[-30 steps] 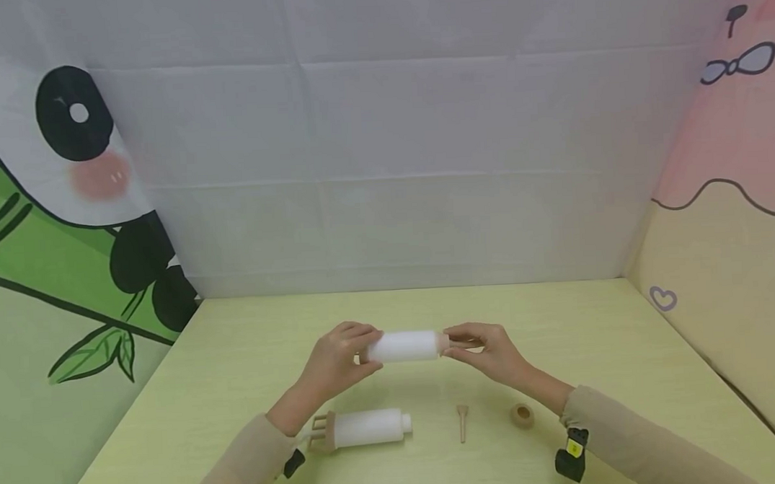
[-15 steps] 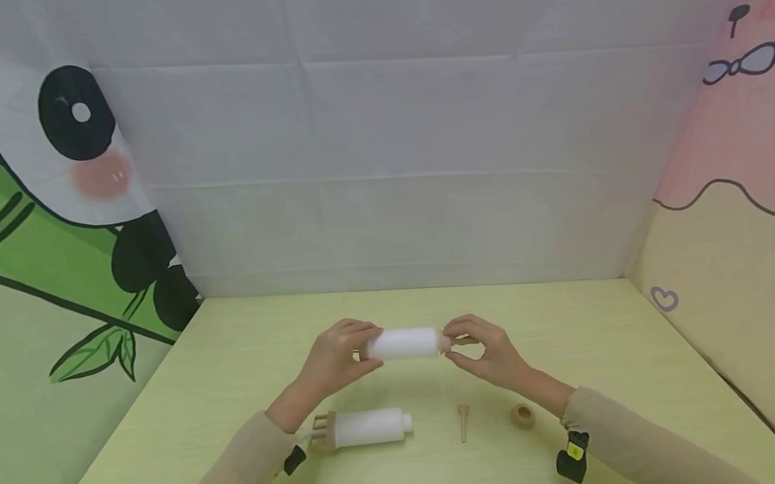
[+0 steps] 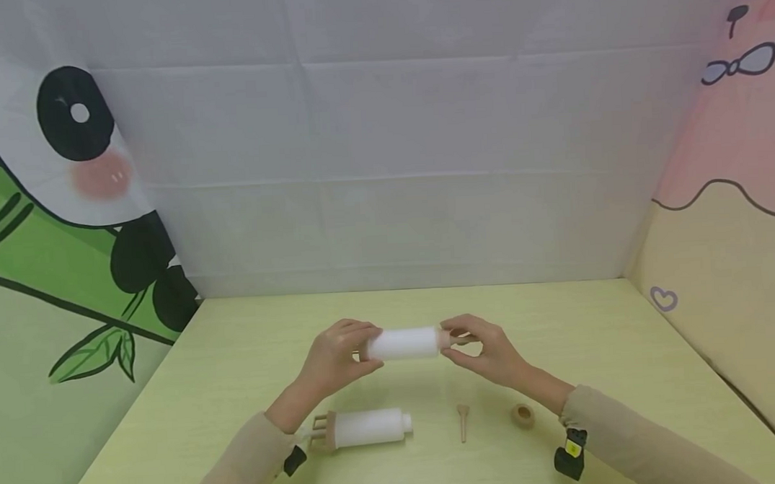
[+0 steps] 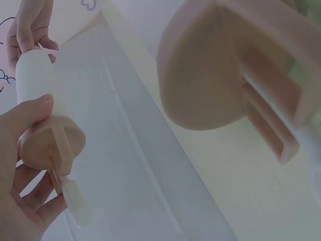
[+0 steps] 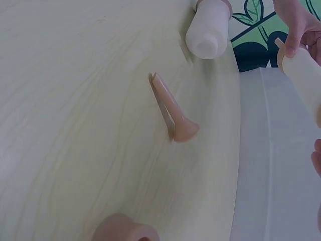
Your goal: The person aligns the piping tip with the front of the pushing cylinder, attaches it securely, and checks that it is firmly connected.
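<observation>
I count two bottles [image 3: 406, 344] [image 3: 368, 427]; left hand [image 3: 342, 354] grips one, right hand [image 3: 491, 347] pinches its end [image 3: 444, 340]. One peg [image 3: 463, 420] and one cap [image 3: 523, 416] lie well off the back table edge [image 3: 416, 292].

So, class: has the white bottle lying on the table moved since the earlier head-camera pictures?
No. In the head view, the lying bottle keeps the same place against the far edge of the table, with no shift either way.

Pale table [image 3: 560, 335] | creased whitish backdrop [image 3: 383, 148] | cropped cartoon print [image 3: 76, 133], perhaps a panda, left | purple heart [image 3: 663, 298], right
</observation>
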`<state>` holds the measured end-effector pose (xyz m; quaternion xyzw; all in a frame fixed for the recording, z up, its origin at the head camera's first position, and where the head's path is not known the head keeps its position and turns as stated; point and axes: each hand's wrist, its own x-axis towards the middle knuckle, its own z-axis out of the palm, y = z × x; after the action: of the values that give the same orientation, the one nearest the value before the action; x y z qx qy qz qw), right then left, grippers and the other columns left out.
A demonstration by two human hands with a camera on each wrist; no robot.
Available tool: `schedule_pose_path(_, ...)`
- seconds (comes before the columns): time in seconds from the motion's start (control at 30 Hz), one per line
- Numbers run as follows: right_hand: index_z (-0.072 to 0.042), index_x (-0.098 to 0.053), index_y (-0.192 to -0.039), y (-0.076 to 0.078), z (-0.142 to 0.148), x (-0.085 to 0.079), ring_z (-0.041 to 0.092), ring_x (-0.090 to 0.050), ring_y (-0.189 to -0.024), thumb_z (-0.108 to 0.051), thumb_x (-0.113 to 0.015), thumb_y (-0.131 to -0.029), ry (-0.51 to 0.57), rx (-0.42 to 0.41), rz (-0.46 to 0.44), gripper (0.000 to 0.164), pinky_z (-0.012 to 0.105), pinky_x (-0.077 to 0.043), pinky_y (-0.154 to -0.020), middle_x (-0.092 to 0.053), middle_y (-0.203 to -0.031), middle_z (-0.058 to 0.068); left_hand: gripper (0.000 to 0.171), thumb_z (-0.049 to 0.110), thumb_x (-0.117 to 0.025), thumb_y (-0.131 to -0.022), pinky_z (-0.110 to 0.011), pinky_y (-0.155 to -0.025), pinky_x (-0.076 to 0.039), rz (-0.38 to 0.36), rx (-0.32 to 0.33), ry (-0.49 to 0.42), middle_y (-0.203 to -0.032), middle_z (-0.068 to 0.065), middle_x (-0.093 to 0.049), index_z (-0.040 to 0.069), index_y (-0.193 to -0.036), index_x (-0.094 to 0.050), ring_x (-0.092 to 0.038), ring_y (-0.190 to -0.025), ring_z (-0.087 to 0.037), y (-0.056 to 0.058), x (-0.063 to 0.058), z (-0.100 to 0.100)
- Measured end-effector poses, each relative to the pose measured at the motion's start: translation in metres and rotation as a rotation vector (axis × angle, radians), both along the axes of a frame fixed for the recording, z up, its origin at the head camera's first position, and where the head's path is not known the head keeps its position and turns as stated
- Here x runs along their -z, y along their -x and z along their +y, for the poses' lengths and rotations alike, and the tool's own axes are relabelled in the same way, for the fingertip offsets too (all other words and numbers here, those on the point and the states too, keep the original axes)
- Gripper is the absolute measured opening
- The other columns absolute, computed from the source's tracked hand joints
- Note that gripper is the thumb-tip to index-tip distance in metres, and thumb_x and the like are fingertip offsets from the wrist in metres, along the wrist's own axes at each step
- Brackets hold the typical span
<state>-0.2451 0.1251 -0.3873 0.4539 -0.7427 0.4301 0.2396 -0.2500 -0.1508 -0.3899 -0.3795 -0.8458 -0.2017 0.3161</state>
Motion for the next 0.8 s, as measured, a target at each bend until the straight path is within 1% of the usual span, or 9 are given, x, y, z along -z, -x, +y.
schedule_pose_path(0.13, 0.008, -0.054, -0.107, -0.001, 0.001, -0.003, 0.033, -0.060, -0.082, 0.010, -0.075, -0.064, -0.011, 0.024, -0.012, 0.048, 0.039, -0.054, -0.062, -0.058, -0.100, 0.019, 0.045, 0.018, -0.086, -0.056, -0.031, -0.066, -0.053, -0.008, -0.005, -0.002, -0.095, -0.004, -0.068, 0.007, -0.096, -0.069, -0.061, -0.087, -0.020, 0.001, 0.000, -0.001)
schedule_pose_path(0.2, 0.009, -0.053, -0.107, -0.001, 0.002, -0.004, 0.035, -0.059, -0.083, 0.011, -0.075, -0.063, -0.017, 0.016, -0.002, 0.049, 0.038, -0.054, -0.062, -0.058, -0.100, 0.019, 0.045, 0.018, -0.086, -0.056, -0.031, -0.066, -0.053, -0.011, -0.006, -0.004, -0.095, -0.004, -0.068, 0.007, -0.096, -0.069, -0.061, -0.087, -0.020, 0.002, 0.001, -0.001)
schedule_pose_path(0.27, 0.010, -0.053, -0.104, 0.000, 0.002, -0.004, 0.034, -0.059, -0.083, 0.014, -0.073, -0.063, -0.024, -0.008, 0.016, 0.047, 0.037, -0.054, -0.063, -0.057, -0.098, 0.020, 0.045, 0.017, -0.086, -0.055, -0.031, -0.066, -0.053, -0.012, -0.007, -0.006, -0.095, -0.004, -0.068, 0.007, -0.096, -0.069, -0.061, -0.086, -0.020, 0.002, 0.002, -0.002)
schedule_pose_path(0.4, 0.010, -0.054, -0.098, 0.002, 0.002, -0.003, 0.034, -0.059, -0.082, 0.019, -0.070, -0.063, -0.020, -0.073, 0.038, 0.039, 0.029, -0.054, -0.068, -0.057, -0.094, 0.022, 0.046, 0.018, -0.086, -0.055, -0.032, -0.066, -0.053, -0.013, 0.001, -0.013, -0.095, -0.005, -0.068, 0.006, -0.096, -0.069, -0.061, -0.086, -0.021, 0.002, 0.003, -0.003)
schedule_pose_path(0.47, 0.009, -0.056, -0.096, 0.002, 0.002, -0.002, 0.033, -0.059, -0.081, 0.019, -0.069, -0.064, -0.016, -0.079, 0.039, 0.036, 0.027, -0.053, -0.069, -0.058, -0.093, 0.022, 0.045, 0.017, -0.086, -0.056, -0.032, -0.066, -0.053, -0.014, 0.005, -0.015, -0.095, -0.005, -0.068, 0.006, -0.096, -0.069, -0.061, -0.086, -0.021, 0.003, 0.004, -0.004)
schedule_pose_path(0.57, 0.008, -0.058, -0.096, 0.001, 0.002, -0.002, 0.034, -0.060, -0.080, 0.018, -0.069, -0.066, -0.005, -0.067, 0.028, 0.034, 0.032, -0.054, -0.066, -0.059, -0.093, 0.021, 0.045, 0.015, -0.086, -0.056, -0.028, -0.065, -0.053, -0.031, 0.017, -0.027, -0.095, -0.005, -0.068, 0.005, -0.096, -0.069, -0.060, -0.087, -0.021, 0.003, 0.004, -0.005)
schedule_pose_path(0.63, 0.008, -0.058, -0.096, 0.001, 0.001, -0.001, 0.034, -0.060, -0.080, 0.017, -0.069, -0.066, 0.004, -0.062, 0.011, 0.033, 0.037, -0.054, -0.064, -0.059, -0.093, 0.021, 0.044, 0.013, -0.085, -0.057, -0.023, -0.063, -0.053, -0.070, 0.035, -0.044, -0.096, -0.007, -0.067, 0.004, -0.097, -0.068, -0.060, -0.087, -0.021, 0.004, 0.004, -0.005)
schedule_pose_path(0.7, 0.008, -0.058, -0.096, 0.001, 0.001, 0.000, 0.035, -0.060, -0.080, 0.017, -0.069, -0.067, 0.013, -0.059, -0.006, 0.032, 0.042, -0.054, -0.062, -0.059, -0.093, 0.021, 0.043, 0.010, -0.084, -0.058, -0.018, -0.063, -0.052, -0.129, 0.057, -0.072, -0.097, -0.008, -0.066, 0.004, -0.098, -0.068, -0.059, -0.088, -0.021, 0.003, 0.003, -0.006)
schedule_pose_path(0.8, 0.004, -0.059, -0.098, 0.007, 0.002, 0.008, 0.030, -0.061, -0.083, 0.014, -0.069, -0.069, 0.021, -0.056, -0.046, 0.032, 0.040, -0.054, -0.064, -0.060, -0.095, 0.017, 0.043, 0.006, -0.083, -0.060, -0.014, -0.064, -0.050, -0.230, 0.091, -0.125, -0.099, -0.010, -0.063, 0.003, -0.099, -0.066, -0.058, -0.089, -0.022, 0.003, 0.003, -0.007)
